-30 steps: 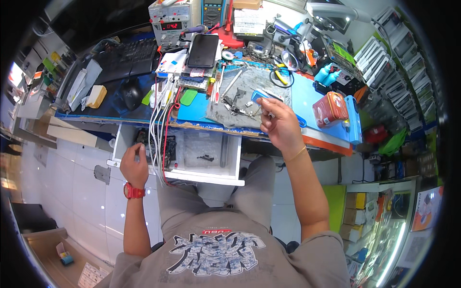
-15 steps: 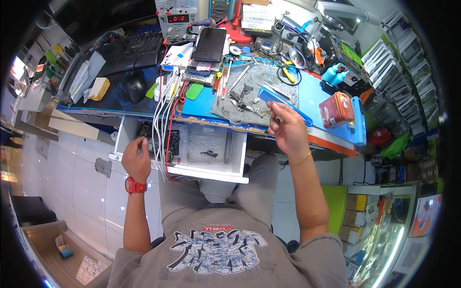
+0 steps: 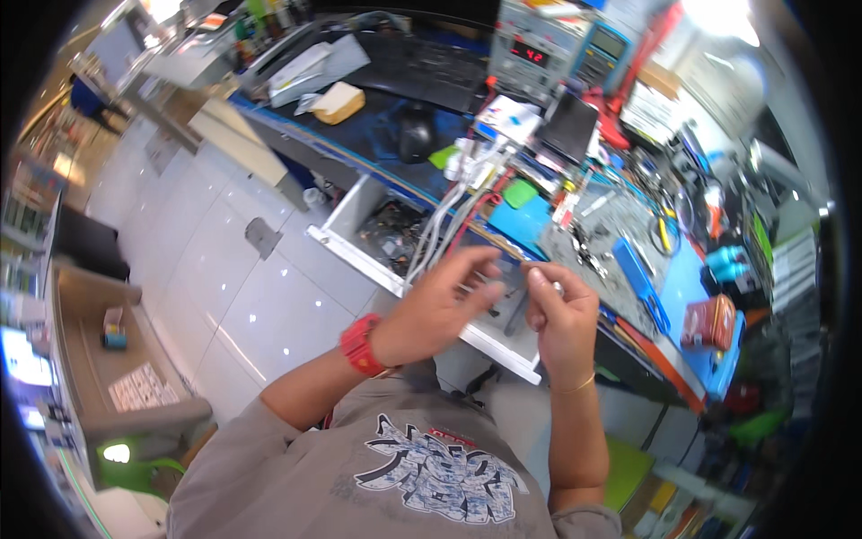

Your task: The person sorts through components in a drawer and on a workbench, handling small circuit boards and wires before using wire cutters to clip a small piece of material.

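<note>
My left hand (image 3: 431, 310), wearing a red watch (image 3: 361, 346), hangs over the open white drawer (image 3: 350, 256), fingers curled but apart and nothing visibly held. Just right of it, my right hand (image 3: 562, 323) pinches something small, too hidden to name. White cables (image 3: 442, 235) run down past the left hand into the drawer, which holds dark jumbled parts (image 3: 392, 225). Beyond the hands, small metal parts (image 3: 585, 247) lie on the grey mat (image 3: 620, 220), and a blue comb (image 3: 641, 283) lies right of them.
A red tin (image 3: 708, 323), yellow-handled tool (image 3: 666, 232), stacked phone (image 3: 566, 126), power supply (image 3: 530, 54), mouse (image 3: 415, 135) and keyboard (image 3: 413, 67) crowd the bench. A beige armchair (image 3: 135, 404) is at left; a person (image 3: 90, 103) is at far upper left.
The view has swung leftward. My left hand has risen and moved rightward from the drawer's left side, and both hands are now close together over the drawer, away from the comb.
</note>
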`<move>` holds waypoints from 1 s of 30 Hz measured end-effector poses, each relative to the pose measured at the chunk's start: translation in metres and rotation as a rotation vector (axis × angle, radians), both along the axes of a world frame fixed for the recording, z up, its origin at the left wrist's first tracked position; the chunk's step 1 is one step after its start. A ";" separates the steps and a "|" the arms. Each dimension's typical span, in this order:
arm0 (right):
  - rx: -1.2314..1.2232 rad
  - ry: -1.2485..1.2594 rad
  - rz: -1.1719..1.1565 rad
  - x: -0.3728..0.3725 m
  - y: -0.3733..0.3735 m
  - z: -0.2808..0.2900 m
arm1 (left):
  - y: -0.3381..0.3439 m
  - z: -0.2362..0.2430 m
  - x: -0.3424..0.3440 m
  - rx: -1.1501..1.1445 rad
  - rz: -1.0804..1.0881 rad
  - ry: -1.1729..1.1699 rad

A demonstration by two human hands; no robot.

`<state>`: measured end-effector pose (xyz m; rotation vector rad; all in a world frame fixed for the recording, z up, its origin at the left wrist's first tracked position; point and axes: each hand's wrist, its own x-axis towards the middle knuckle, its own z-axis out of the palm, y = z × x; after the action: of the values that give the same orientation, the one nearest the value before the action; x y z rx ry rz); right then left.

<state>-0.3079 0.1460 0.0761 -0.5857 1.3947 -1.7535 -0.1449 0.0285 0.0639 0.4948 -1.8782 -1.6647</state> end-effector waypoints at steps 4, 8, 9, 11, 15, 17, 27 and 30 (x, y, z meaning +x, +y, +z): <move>0.064 0.087 0.033 0.026 -0.042 0.001 | -0.018 0.016 0.000 0.418 -0.134 0.016; 0.087 0.085 0.102 0.030 -0.058 0.001 | -0.038 0.010 0.020 0.472 -0.025 -0.081; 0.116 0.095 0.094 0.031 -0.058 0.000 | -0.048 0.006 0.027 0.470 -0.006 -0.070; 0.132 0.167 0.093 0.030 -0.053 -0.004 | -0.081 -0.002 0.042 0.279 0.200 0.049; 0.163 0.329 0.061 0.014 -0.025 -0.013 | -0.221 -0.014 0.082 -0.432 0.702 -0.182; 0.197 0.292 0.047 0.012 -0.006 -0.020 | -0.294 -0.021 0.091 -0.667 0.883 -0.313; 0.304 0.223 -0.146 0.015 0.054 -0.057 | -0.431 -0.042 0.070 -0.510 0.730 -0.709; 0.336 0.170 -0.168 0.015 0.063 -0.064 | -0.435 -0.046 0.074 -0.634 0.691 -0.839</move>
<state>-0.2924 0.2093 0.0126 -0.4517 1.8568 -1.5729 -0.0712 -0.4063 0.0175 1.4885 -2.2388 -0.3599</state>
